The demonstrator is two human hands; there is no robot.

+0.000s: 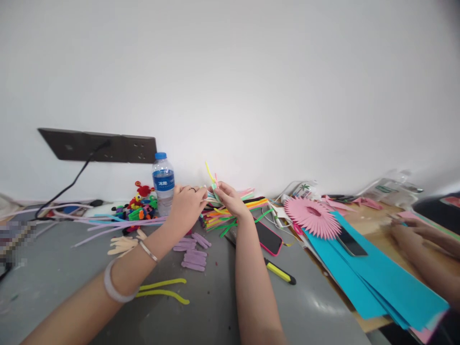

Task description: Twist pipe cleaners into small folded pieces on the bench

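Observation:
My left hand (190, 203) is above the back of the grey table, its fingers pinched together near several pale pipe cleaners. Close beside it on the right, my right hand (229, 198) has its fingers closed around thin pieces, with a yellow pipe cleaner (209, 171) sticking up from them. Behind and below the hands lies a pile of multicoloured pipe cleaners (219, 218). Bundled purple pieces (194, 259) rest on the table in front, and two yellow-green pipe cleaners (168, 293) lie nearer, partly behind my left forearm.
A water bottle (164, 184) stands left of my hands, beside small colourful figures (142, 203). Right are a phone (268, 238), a yellow cutter (279, 272), a pink paper fan (312, 216) and blue sheets (373, 275). Another person's hands (409, 230) are at far right.

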